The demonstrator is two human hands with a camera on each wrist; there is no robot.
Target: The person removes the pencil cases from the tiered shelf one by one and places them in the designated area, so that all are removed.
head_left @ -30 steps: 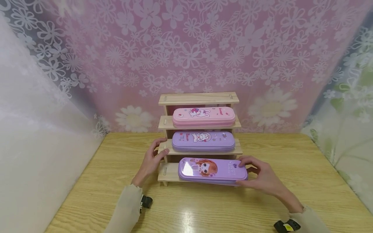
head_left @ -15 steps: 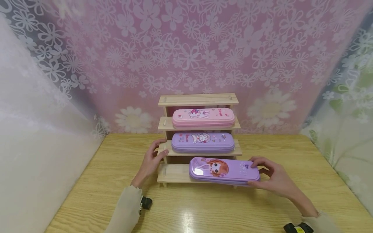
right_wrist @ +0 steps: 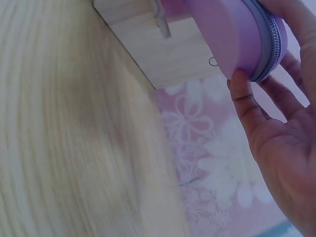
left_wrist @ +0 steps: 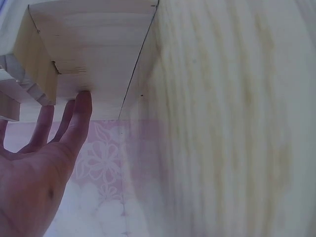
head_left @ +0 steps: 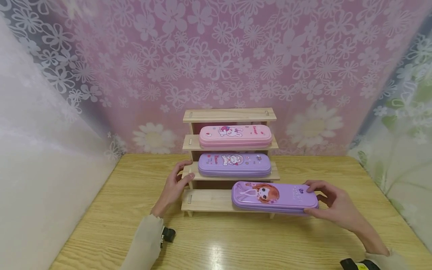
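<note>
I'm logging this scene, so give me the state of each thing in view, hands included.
Pale wooden four-tier shelf: upright on the wood-grain table.
Pink oblong rabbit-print case: closed, flat on the second tier down.
Purple oblong rabbit-print case: closed, flat on the third tier.
Purple oblong doll-print case: closed, jutting past the bottom tier's right end.
Left hand: holding the shelf's left edge.
Right hand: pinching the doll-print case.
</note>
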